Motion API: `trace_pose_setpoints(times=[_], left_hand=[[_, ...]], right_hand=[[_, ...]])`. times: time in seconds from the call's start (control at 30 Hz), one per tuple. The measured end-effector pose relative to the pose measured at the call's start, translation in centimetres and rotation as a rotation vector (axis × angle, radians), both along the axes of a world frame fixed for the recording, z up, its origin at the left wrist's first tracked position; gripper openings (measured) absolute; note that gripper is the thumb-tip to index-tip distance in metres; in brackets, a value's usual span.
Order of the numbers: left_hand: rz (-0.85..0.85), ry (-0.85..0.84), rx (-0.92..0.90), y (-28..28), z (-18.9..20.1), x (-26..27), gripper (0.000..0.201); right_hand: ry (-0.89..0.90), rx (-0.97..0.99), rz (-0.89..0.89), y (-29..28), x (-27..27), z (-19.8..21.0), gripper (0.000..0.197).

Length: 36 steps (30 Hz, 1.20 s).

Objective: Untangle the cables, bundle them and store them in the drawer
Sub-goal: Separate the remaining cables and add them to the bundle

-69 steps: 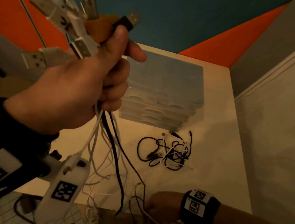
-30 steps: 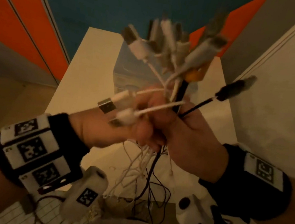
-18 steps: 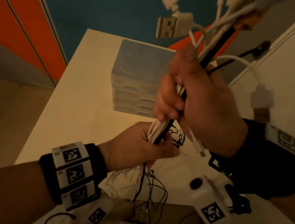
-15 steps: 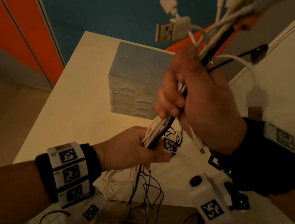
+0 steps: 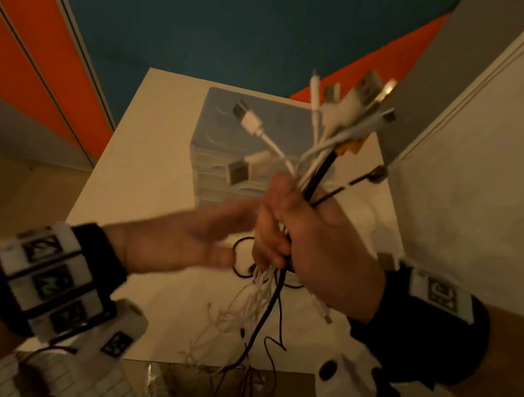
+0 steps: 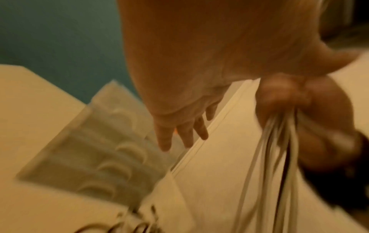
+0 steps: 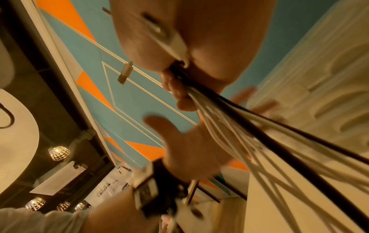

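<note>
1. Cables [image 5: 279,286]: a mixed bunch of white leads and at least one thick black lead, held upright in mid-air above the table [image 5: 130,182]. The plug ends [image 5: 350,113] fan out at 12 to 1 o'clock from the fist; two white USB plugs splay toward 10 o'clock. The loose tails hang toward 6 o'clock and spread apart below the fist, past the near table edge.
2. Right hand [image 5: 308,240]: fist wrapped round the middle of the bunch, fingers curled tight on its left side, back of the hand facing the head camera, forearm coming in from 4 o'clock. The right wrist view confirms the leads running out of the closed fingers [image 7: 179,93].
3. Left hand [image 5: 183,238]: motion-blurred, palm flat, fingers straight and together, pointing toward 2 o'clock at the fist; thumb stretched toward 3 o'clock. It holds nothing. In the left wrist view its fingers [image 6: 165,138] are extended and apart from the hanging leads. Whether the fingertips touch the right fist, I cannot tell.
4. Drawer unit [image 5: 227,148]: translucent plastic stack of drawers on the table, behind the hands at 12 o'clock, all drawers closed as far as visible.
5. Second tangle of dark cable [image 5: 240,255] lies on the table, partly hidden behind the fist.
6. Surround: white cabinet panel [image 5: 485,192] at 3 o'clock; orange and teal wall [image 5: 209,27] at 11 to 12 o'clock.
</note>
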<state>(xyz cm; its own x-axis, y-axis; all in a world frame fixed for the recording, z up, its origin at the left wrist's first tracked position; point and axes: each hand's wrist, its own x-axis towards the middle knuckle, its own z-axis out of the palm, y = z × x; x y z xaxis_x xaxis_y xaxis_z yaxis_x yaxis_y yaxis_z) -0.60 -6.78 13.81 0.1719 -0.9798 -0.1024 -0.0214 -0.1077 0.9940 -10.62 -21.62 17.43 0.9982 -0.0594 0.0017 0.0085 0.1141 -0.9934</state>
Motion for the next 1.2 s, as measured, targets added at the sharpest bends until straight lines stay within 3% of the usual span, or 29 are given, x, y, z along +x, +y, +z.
trace_pose_setpoints(times=[0.13,0.2,0.27,0.33,0.43,0.5,0.63,0.73,0.8,0.93,1.07,1.2], left_hand=[[0.072,0.049,-0.088,0.0,3.2,-0.5,0.074],[0.088,-0.029,-0.069,-0.4,3.6,-1.3,0.047],[0.126,-0.135,-0.082,-0.7,3.3,-2.1,0.030],[0.206,-0.194,0.011,-0.7,2.3,-2.1,0.019],[0.188,-0.418,0.036,-1.1,0.9,-1.8,0.027],[0.206,-0.409,0.016,-1.4,0.9,-1.9,0.026],[0.384,-0.174,0.007,-1.7,2.5,-2.6,0.040],[0.444,-0.032,0.002,-2.1,3.3,-3.5,0.042],[0.413,0.070,0.009,-2.3,3.4,-3.9,0.039],[0.332,0.143,0.003,-2.3,3.5,-4.2,0.043],[0.316,0.174,-0.007,-2.3,3.4,-4.5,0.043],[0.272,0.214,0.008,-2.0,3.5,-4.4,0.046]], right_hand=[[0.055,0.067,0.076,1.5,-0.4,-2.8,0.046],[0.101,0.181,0.151,2.4,-0.4,-3.7,0.043],[0.247,0.266,0.058,2.6,-0.4,-5.1,0.042],[0.331,0.295,0.015,2.5,-0.5,-6.2,0.018],[0.305,-0.023,0.104,2.3,-0.9,-7.0,0.020],[0.242,-0.234,0.198,2.7,-1.1,-6.7,0.028],[0.119,-0.283,0.143,3.0,-0.3,-6.7,0.013],[0.186,-0.470,0.266,2.3,-0.5,-9.2,0.036],[0.221,-0.594,0.388,2.0,-0.9,-11.2,0.029],[0.385,-0.602,0.528,1.7,-1.5,-13.8,0.010],[0.462,-0.595,0.620,3.3,-2.2,-15.0,0.027],[0.475,-0.536,0.788,5.9,-2.6,-14.9,0.022]])
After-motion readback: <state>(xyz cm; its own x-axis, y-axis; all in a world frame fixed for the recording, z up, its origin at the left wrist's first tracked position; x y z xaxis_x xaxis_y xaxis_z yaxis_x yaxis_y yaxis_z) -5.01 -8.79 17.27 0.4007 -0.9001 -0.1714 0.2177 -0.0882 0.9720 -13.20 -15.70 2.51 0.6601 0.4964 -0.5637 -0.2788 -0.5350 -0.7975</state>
